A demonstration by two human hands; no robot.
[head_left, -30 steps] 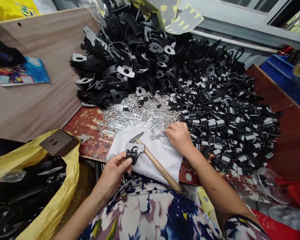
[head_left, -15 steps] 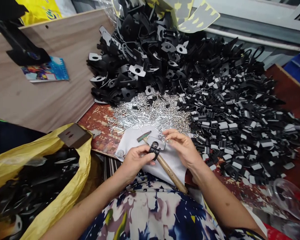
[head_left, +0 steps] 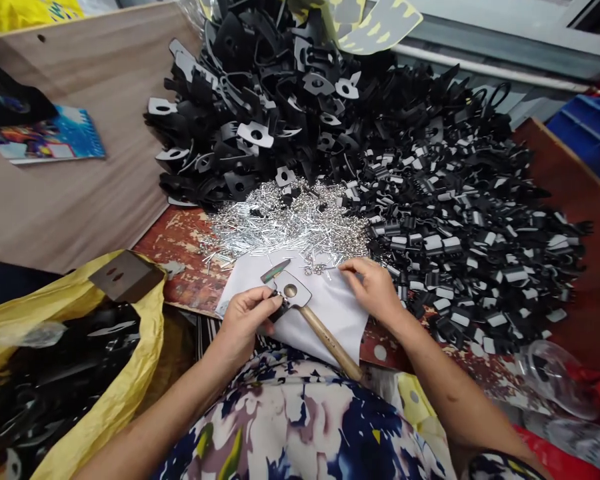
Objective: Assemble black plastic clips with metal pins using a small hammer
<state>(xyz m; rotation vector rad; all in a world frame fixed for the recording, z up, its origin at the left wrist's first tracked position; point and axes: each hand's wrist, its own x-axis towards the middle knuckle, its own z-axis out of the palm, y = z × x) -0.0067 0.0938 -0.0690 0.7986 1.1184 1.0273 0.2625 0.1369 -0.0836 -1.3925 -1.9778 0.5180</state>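
Note:
Pinched in my left hand (head_left: pixel 253 313) is a black plastic clip (head_left: pixel 279 308). A grey-faced plate with a round hole (head_left: pixel 300 288) extends from it over the hammer. My right hand (head_left: pixel 373 287) is closed at the fingertips on a thin metal pin (head_left: pixel 334 268), just above the cloth. The hammer (head_left: pixel 330 341) lies slantwise on the white cloth (head_left: pixel 343 320), its head at the far left and its wooden handle towards me. Beyond the cloth spreads a heap of shiny metal pins (head_left: pixel 290 227), a few of them lying on the cloth's far edge.
Black plastic parts (head_left: pixel 260 93) are piled high at the back. Small black clips (head_left: pixel 460 247) cover the right of the worn red table (head_left: pixel 185 237). At left stand a wooden board (head_left: pixel 105 80) and a yellow bag (head_left: pixel 155 333) of black parts, with a brown block (head_left: pixel 125 275) on its rim.
My left hand has moved left with the clip and turned it, so the holed plate shows more. My right hand has drawn away from the clip. The camera view has shifted slightly.

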